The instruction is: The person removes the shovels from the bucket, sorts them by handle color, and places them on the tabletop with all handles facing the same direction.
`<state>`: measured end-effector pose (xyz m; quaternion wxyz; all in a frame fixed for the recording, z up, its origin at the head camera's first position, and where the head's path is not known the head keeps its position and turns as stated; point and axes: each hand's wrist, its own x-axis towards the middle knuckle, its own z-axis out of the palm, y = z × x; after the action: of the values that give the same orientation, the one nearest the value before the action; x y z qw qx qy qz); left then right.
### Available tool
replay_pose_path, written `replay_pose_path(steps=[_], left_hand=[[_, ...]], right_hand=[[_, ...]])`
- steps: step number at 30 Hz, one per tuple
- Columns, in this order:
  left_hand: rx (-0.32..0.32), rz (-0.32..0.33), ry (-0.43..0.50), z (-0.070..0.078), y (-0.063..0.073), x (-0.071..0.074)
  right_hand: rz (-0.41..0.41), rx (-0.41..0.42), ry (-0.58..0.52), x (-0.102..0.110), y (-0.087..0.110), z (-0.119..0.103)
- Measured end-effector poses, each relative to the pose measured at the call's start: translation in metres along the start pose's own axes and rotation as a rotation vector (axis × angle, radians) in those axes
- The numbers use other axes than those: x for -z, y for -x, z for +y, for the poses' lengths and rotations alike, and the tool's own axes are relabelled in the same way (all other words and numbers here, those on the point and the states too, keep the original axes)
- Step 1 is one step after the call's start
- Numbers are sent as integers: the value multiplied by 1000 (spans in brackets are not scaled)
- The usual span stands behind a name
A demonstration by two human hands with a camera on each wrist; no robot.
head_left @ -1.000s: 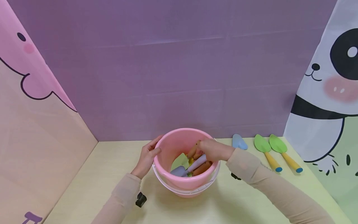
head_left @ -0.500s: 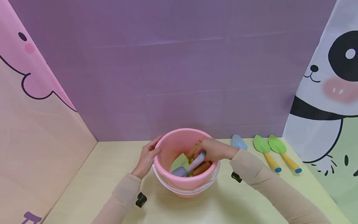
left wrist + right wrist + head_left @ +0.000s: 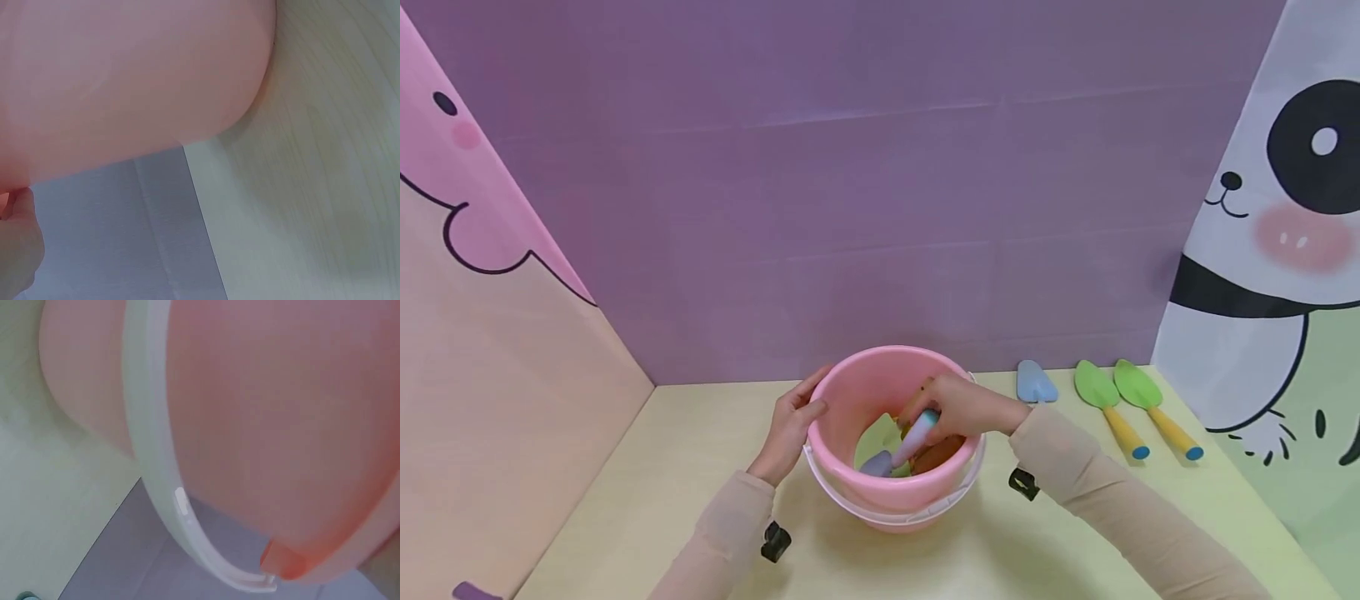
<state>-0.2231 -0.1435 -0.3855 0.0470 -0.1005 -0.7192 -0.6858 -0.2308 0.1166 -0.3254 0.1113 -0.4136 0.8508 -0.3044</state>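
A pink bucket point(image 3: 865, 492) with a white handle point(image 3: 147, 394) stands on the table. My left hand point(image 3: 790, 425) grips its left rim, the thumb lying over the edge and the fingers on the outside. Inside the bucket, my right hand point(image 3: 958, 404) holds a toy shovel by its lavender handle point(image 3: 913, 442), which has a teal end. The shovel's bluish blade point(image 3: 877, 464) points down to the left. A pale green piece point(image 3: 880, 437) and brown pieces point(image 3: 938, 454) lie around it, partly hidden by the hand and the rim.
Two green trowels point(image 3: 1096, 385) with yellow handles lie at the right of the table. A light blue shovel blade point(image 3: 1035, 383) lies behind my right wrist, the rest of it hidden. A purple backdrop point(image 3: 850, 208) rises behind the table.
The lavender handle has tilted more upright and its teal end has come into sight. My right hand's fingers have shifted around it. The left hand keeps its grip on the rim.
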Motion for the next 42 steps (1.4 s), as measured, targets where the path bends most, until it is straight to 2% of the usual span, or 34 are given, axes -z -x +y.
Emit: replay_pose_path(steps=[4,9,14,19,22,26,32,42], left_hand=[[-3,-16,3,1,0,-1],[-2,-7,7,2,0,-2],[-13,-11,-5,4,0,-2],[-9,-6,-5,5,0,-1],[-1,-3,8,5,0,-1],[2,-6,10,4,0,0],[1,6,7,2,1,1],[8,9,-22,2,1,0]], right_hand=[[20,20,46,-4,-1,-1],[27,8,34,-5,-2,-3],[24,-13,86,-10,-6,-8],[24,-65,157,-18,-12,-10],[29,-126,155,-20,-13,-12],[38,-157,155,-21,-13,-13],[31,-148,170,-24,-14,-14],[33,-76,166,-20,-12,-11]])
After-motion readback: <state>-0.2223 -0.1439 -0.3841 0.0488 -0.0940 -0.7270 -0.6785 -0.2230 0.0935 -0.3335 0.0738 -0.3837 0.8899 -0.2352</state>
